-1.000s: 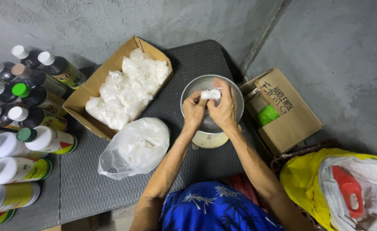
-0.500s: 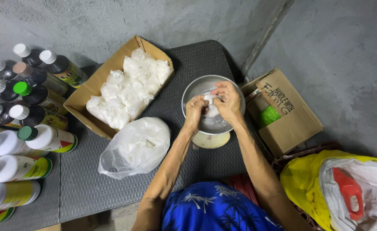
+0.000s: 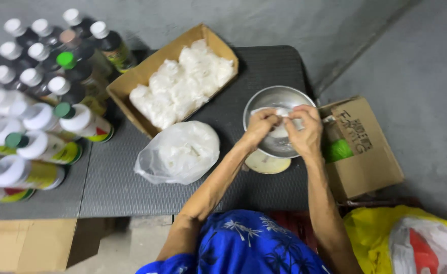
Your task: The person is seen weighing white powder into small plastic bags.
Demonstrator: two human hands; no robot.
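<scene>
- Fingers (image 3: 271, 117) of both hands are pinched onto a small white packet (image 3: 283, 112), right of the frame's centre.
- The left hand (image 3: 260, 126) and right hand (image 3: 304, 131) grasp it from either side, just above a round metal bowl (image 3: 264, 101).
- A clear plastic bag (image 3: 178, 151) of white stuff lies at centre.
- An open cardboard box (image 3: 127, 86) holding white bundles sits toward the upper middle.
- Capped bottles (image 3: 40, 116) crowd the left edge.
</scene>
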